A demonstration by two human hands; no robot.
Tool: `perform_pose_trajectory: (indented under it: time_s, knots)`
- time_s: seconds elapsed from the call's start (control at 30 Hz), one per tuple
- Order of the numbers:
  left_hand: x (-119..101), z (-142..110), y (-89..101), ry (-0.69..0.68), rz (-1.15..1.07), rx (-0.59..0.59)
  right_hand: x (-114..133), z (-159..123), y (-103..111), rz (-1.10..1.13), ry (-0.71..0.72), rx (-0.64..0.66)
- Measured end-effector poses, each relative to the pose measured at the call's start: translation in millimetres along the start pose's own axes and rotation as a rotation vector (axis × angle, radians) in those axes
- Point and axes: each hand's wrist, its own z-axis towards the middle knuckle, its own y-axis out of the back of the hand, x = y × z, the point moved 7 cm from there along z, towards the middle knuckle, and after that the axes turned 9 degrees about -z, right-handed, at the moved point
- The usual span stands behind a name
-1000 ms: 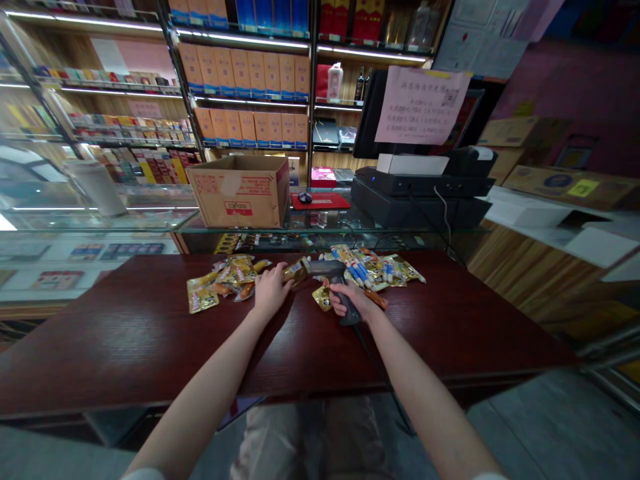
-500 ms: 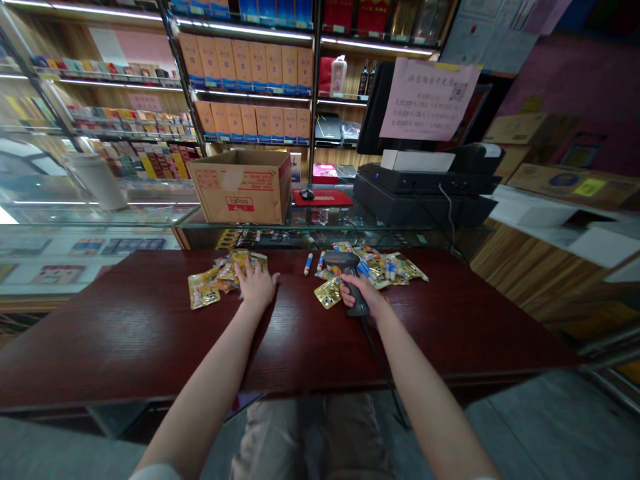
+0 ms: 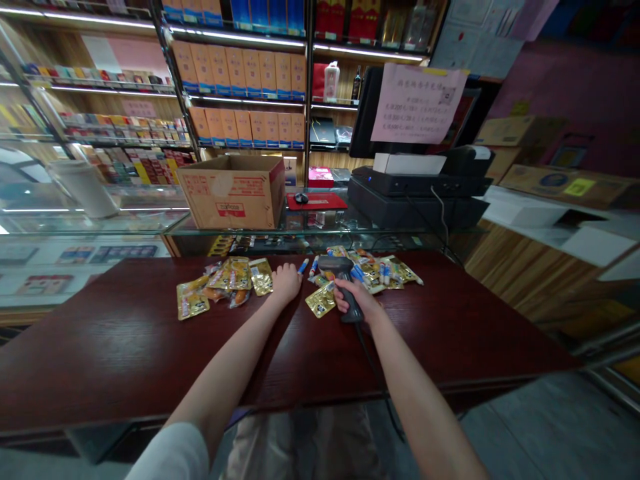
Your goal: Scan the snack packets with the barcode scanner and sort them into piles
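Note:
My right hand [image 3: 357, 298] is wrapped round the grip of a dark barcode scanner [image 3: 345, 270], its head above a loose pile of snack packets [image 3: 373, 270]. A gold packet [image 3: 321, 300] lies flat just left of the scanner. My left hand [image 3: 287, 283] rests low on the table, fingers curled, at the lower end of a blue-and-white wrapped stick [image 3: 303, 266], which tilts; the fingertips are partly hidden. A second such stick [image 3: 314, 266] lies to its right. Left of that hand are a gold packet [image 3: 261, 277] and a heap of gold and orange packets [image 3: 230, 277].
Behind the dark red table [image 3: 150, 353] runs a glass counter with an open cardboard box [image 3: 227, 197], a mouse [image 3: 301, 198] on a red mat, and a till with a monitor [image 3: 367, 113]. The scanner's cable [image 3: 373, 360] hangs over the table's front edge. Stocked shelves stand behind.
My left hand has moved right, off the left heap, to the wrapped stick, which now leans more. A gold packet lies at the heap's right side. The scanner stays in my right hand.

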Motion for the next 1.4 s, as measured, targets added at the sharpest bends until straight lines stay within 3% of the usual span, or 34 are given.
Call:
perform_pose_trajectory:
  time_s: [0.23,0.37,0.47,0.77,1.07,1.4]
  knots:
    - [32,-5,7.7,0.043,-0.336,-0.009,2,-1,-5,0.021,-0.014,0.02]
    - [39,-16,19.1,0.021,-0.695,-0.111,3,-5,-10,0.008,-0.032,0.058]
    - [39,-20,31.2,-0.023,-0.792,-0.232,1,-5,-11,-0.006,-0.052,0.079]
    - [31,-28,59.2,-0.311,-0.67,-0.37,-3,-5,-17,-0.021,-0.057,0.1]
    - [21,-32,57.8,-0.345,-0.477,-0.255,2,-8,-21,-0.014,-0.01,0.124]
    - [21,-32,51.3,-0.421,-0.411,-0.282,-3,-7,-18,-0.019,-0.061,0.153]
